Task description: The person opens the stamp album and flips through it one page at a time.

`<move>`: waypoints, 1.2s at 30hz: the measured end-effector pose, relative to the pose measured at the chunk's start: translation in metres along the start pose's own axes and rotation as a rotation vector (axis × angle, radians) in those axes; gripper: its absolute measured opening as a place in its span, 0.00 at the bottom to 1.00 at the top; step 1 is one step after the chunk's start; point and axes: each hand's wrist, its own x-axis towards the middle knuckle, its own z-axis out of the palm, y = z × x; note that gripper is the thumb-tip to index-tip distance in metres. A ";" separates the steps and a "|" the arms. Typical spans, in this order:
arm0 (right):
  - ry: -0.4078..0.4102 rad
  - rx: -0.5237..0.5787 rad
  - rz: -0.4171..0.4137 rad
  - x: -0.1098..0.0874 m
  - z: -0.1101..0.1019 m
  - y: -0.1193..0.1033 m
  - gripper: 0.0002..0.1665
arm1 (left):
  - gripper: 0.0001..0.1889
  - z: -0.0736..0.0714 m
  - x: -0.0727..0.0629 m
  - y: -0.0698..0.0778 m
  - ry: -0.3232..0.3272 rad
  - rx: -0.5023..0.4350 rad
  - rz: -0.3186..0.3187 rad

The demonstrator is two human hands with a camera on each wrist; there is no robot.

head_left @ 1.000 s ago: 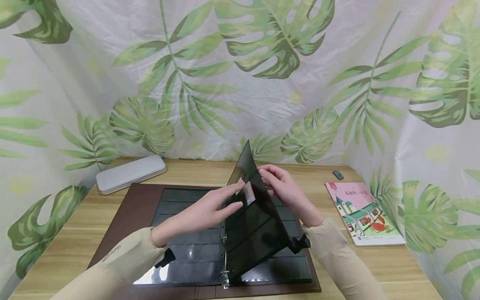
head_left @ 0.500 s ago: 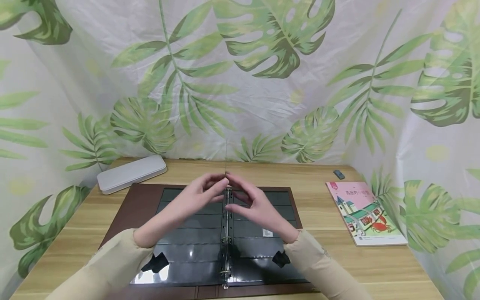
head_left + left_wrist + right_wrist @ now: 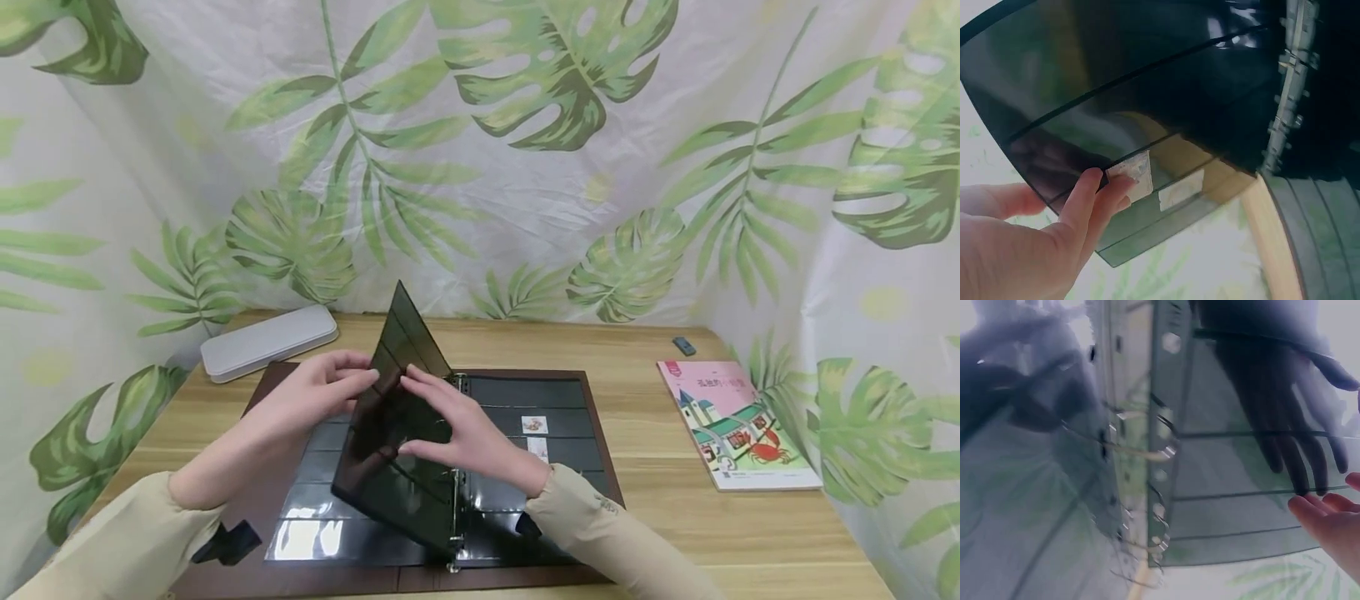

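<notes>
A stamp album (image 3: 611, 467) lies spread on the table, and one black pocket page (image 3: 401, 417) stands tilted up to the left of its rings. My left hand (image 3: 318, 387) pinches this page at its outer edge; in the left wrist view, the fingers (image 3: 1088, 194) lie over the edge, near a small stamp (image 3: 1141, 169) in a pocket. My right hand (image 3: 480, 433) has its fingers extended at the page's right face; in the right wrist view the fingertips (image 3: 1304, 506) are close to the surface, contact unclear. Two small stamps, one upper (image 3: 534, 425), one lower (image 3: 537, 448), show on the right-hand page.
A pale grey case (image 3: 270, 342) lies at the back left of the wooden table (image 3: 637, 358). On the right are a pink picture-covered book (image 3: 738, 425) and a small dark blue object (image 3: 683, 346). A leaf-patterned curtain (image 3: 480, 208) encloses the table's back and sides.
The raised page has swung from right of the rings, through upright, to the left. My left hand has moved left, gripping its edge; my right hand has followed leftward and its fingers have straightened.
</notes>
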 end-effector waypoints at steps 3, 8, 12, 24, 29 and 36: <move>-0.045 -0.040 -0.019 -0.001 0.010 0.005 0.47 | 0.30 -0.008 -0.003 -0.012 0.009 0.023 0.013; -0.152 0.000 0.043 -0.005 0.015 0.010 0.47 | 0.27 -0.020 -0.007 -0.039 -0.032 -0.121 0.044; -0.189 -0.014 0.090 -0.013 0.009 0.019 0.45 | 0.26 -0.029 -0.012 -0.063 -0.076 -0.193 0.032; -0.197 -0.171 0.308 -0.061 -0.046 0.069 0.42 | 0.27 -0.042 -0.013 -0.126 0.015 0.010 -0.156; -0.185 -0.235 0.380 -0.081 -0.072 0.092 0.42 | 0.26 -0.043 -0.009 -0.150 0.067 0.088 -0.184; -0.179 -0.261 0.471 -0.105 -0.092 0.126 0.43 | 0.23 -0.038 -0.009 -0.168 0.105 0.167 -0.159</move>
